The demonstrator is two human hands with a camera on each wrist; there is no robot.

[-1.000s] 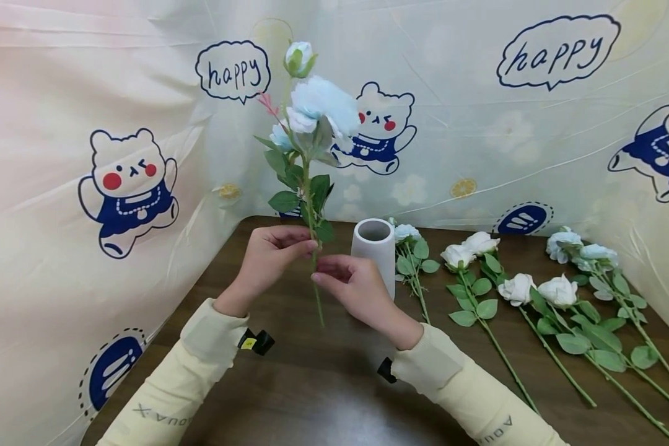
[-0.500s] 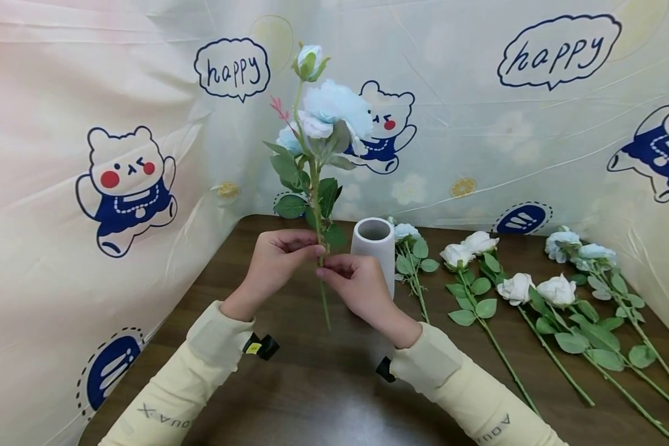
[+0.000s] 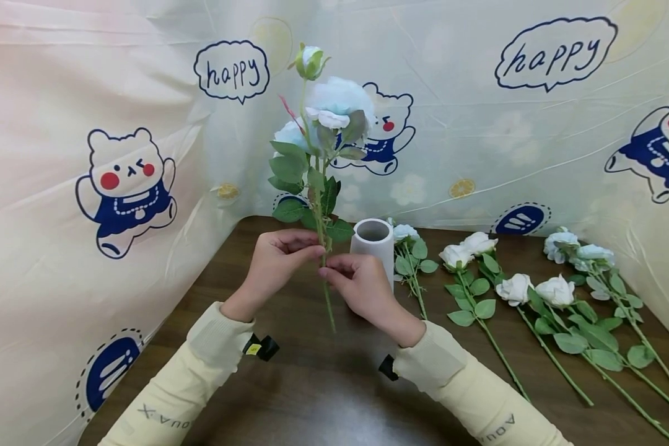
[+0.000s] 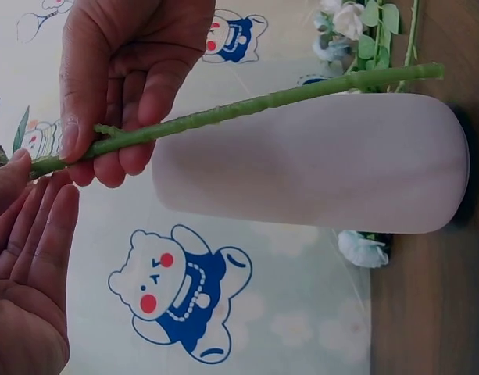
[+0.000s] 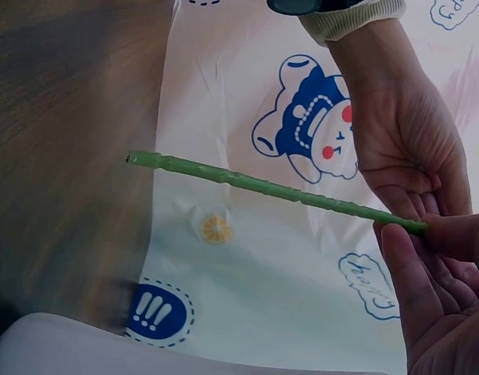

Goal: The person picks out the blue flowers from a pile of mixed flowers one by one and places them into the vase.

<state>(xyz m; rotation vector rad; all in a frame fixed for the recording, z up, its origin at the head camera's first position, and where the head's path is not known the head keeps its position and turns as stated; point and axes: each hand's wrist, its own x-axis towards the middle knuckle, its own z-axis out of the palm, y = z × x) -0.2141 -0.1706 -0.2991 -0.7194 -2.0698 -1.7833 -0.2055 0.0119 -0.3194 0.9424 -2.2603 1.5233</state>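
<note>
Since the earlier frame the flower stem (image 3: 321, 248) has drifted a bit right and turned, leaves now closer to the vase (image 3: 374, 248); hands barely shifted.

Fingers (image 3: 311, 251) of the left hand (image 3: 273, 263) pinch the stem just below the lowest leaves; right hand (image 3: 362, 285) pinches it just beneath, thumb and forefinger closed on it. Both hands grip it, neither slack. Stem held upright above the table (image 3: 312, 396), just left of the vase, bare lower end hanging free, not touching the wood.

Step in hand, prob.: steadying/orienting the stem before it goes into the vase. Next move would call for lifting the cut end above the rim, shifting right, then lowering straight into the mouth w/o snagging leaves.

Materials: stem is green plastic, knobbly w/ small nodes; fabric-looking pale blue blooms (image 3: 337, 102) plus a closed bud on top. Vase is a matte off-white cylinder w/ rounded shoulders, looks ceramic. Table is dark wood grain. More white and blue stems (image 3: 513, 291) lie flat to the right. Backdrop (image 3: 128, 179) is glossy wrinkled plastic sheet w/ cartoon bears.
</note>
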